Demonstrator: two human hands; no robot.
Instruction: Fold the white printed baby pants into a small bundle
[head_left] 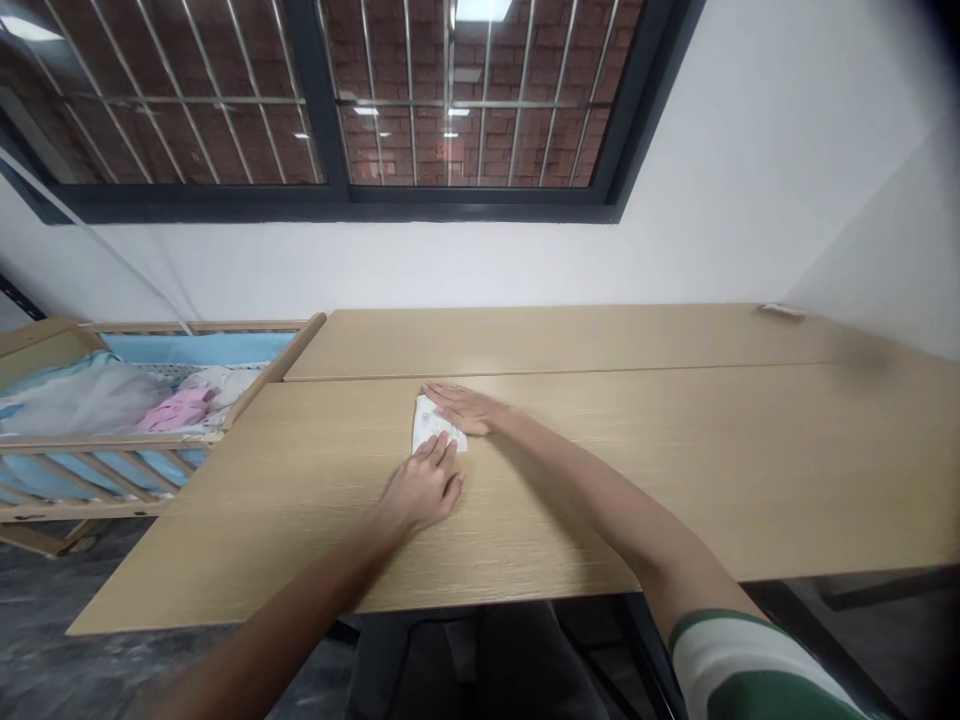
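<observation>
Two flat, open hands press a folded white cloth [433, 428], gripping nothing: the left hand [422, 490] lies on its near edge, the right hand [461, 407] on its far edge. Beneath them is a light wood table [675, 480]; left of them stands a wooden crib [150, 440] holding a pink garment [178, 410].

A white short right sleeve [742, 672] with a green cuff band and broader green stripe, forearms [585, 490] bare

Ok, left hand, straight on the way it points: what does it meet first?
The folded white cloth: the left hand seems to touch its near edge, though depth is unclear from this view.
</observation>
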